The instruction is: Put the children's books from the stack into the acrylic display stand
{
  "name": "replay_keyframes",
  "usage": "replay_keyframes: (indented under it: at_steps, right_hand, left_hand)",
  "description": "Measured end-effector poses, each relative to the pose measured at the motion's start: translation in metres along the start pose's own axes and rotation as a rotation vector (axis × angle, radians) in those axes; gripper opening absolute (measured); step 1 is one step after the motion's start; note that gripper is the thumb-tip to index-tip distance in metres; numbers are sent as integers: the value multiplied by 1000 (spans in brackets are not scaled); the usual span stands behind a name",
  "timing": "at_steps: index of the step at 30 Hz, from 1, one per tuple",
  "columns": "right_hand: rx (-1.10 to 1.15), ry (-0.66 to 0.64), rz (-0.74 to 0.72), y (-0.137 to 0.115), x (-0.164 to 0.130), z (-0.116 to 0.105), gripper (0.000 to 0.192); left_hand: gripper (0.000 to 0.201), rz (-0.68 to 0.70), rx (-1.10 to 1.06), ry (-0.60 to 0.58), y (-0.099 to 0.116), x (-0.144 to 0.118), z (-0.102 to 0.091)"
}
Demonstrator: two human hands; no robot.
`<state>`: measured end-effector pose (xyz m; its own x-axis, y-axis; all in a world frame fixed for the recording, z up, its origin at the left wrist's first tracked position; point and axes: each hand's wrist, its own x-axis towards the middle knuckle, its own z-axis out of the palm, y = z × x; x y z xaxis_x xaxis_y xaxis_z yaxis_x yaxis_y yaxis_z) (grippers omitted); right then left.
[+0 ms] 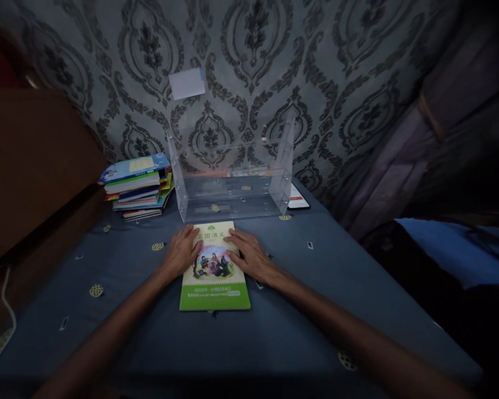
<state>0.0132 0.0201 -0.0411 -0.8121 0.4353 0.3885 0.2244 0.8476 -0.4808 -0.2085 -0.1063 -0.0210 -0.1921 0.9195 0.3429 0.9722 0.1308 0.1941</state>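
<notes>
A book (214, 285) with a cream and green cover and a picture of several figures lies closed and flat on the dark blue tablecloth. My left hand (180, 254) rests along its left edge, fingers stretched onto the cover. Along the right edge lies my right hand (253, 256), its fingers spread over the cover's upper right side. Neither hand has its fingers wrapped round the book. Just beyond the book's top edge stands a clear plastic rack (228, 205) with see-through side panels.
Left of the rack is a stack of books (137, 185), unevenly piled. A tablet or phone (298, 198) with a lit screen lies behind the rack's right side. A brown wooden panel (33, 166) borders the left, a white cable (8, 310) runs near it, and a patterned wall closes off the back.
</notes>
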Motion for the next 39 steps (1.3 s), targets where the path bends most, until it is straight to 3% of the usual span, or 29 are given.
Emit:
replay_keyframes:
  at_steps: [5,16,28,39]
  right_hand:
    - [16,40,11,3,-2,4,40]
    - [12,41,9,-3,-4,3,39]
    - [38,2,97,-18,1,-14,42]
    - [26,-26,163,-13,21,-15,49]
  left_hand:
    - [35,136,4,-5,10,11,-5]
    - [46,355,-150,-97,39,57,11]
    - [43,297,-233,-97,41,62,18]
    - [51,319,-276,-81,34,57,23]
